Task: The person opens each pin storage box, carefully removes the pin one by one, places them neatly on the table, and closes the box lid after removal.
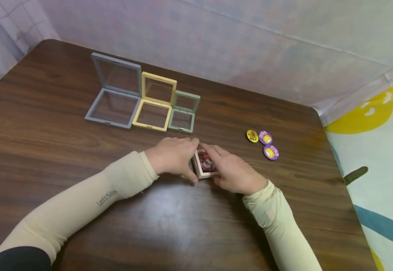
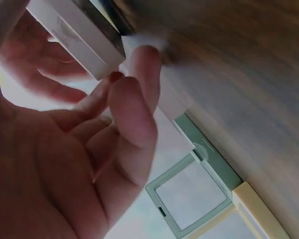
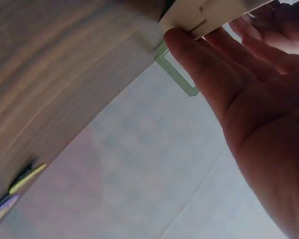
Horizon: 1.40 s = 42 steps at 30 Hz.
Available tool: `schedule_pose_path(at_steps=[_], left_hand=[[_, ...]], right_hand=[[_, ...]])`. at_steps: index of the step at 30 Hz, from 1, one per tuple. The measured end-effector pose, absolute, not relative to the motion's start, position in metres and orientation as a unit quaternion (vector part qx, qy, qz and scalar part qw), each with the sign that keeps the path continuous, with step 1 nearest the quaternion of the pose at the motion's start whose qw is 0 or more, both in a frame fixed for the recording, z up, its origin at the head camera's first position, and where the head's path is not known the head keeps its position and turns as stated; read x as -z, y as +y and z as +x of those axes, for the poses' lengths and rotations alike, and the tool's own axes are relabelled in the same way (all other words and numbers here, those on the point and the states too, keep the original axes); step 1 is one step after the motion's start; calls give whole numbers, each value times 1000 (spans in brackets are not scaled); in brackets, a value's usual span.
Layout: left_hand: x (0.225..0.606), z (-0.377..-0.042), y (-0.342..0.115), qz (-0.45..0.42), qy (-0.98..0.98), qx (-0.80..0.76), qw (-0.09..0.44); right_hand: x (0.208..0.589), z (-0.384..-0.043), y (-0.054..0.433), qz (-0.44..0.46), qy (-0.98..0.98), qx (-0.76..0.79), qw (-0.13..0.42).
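Note:
In the head view a small pale, cream-pink display case [image 1: 205, 175] with a red, roughly ring-shaped item [image 1: 206, 162] inside lies between both hands. My left hand [image 1: 174, 156] holds its left side, thumb toward the near corner and fingers at the far one. From the right, my right hand [image 1: 235, 171] grips it, fingers lying over its right part and hiding it. The left wrist view shows a corner of the case [image 2: 82, 42] by the curled left fingers. In the right wrist view, right fingertips [image 3: 182, 42] touch the case's side [image 3: 204, 17].
Three open display frames stand behind the hands: grey [image 1: 110, 124], yellow [image 1: 150, 128] and green [image 1: 181, 130], lids upright. To the right lie a yellow round badge [image 1: 252, 136] and two purple ones [image 1: 265, 137]. A pale curtain [image 1: 216, 45] hangs behind the wooden table [image 1: 169, 233].

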<state>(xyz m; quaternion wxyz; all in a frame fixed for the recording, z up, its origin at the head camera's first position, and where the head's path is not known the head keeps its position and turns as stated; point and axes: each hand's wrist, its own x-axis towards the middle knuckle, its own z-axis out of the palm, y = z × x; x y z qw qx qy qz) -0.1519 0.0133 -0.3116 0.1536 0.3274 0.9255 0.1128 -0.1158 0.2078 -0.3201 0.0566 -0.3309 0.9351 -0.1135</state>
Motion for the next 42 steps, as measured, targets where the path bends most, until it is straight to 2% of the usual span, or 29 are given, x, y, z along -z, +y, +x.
schedule_pose_path(at_steps=[6,13,19,23,30,36,42], left_hand=[[306,-150,14,347,916,-161,119],[305,-151,14,331,915,-218,70],[303,-150,17,328,898,-276,97],[300,-148,16,315,913,-236,107],[305,-138,14,307,947,-82,41],[313,-142,13,304,950,-29,70],[317,-145,17,319,937,-117,80]], right_hand=[[319,-120,212,-304,938,154,59],[321,-124,217,-291,932,214,-28],[321,-125,213,-263,936,222,-76],[320,-124,211,-255,942,205,-73],[321,-123,211,-254,956,144,-40],[321,-120,210,-252,962,97,-27],[320,-120,209,-232,967,104,3]])
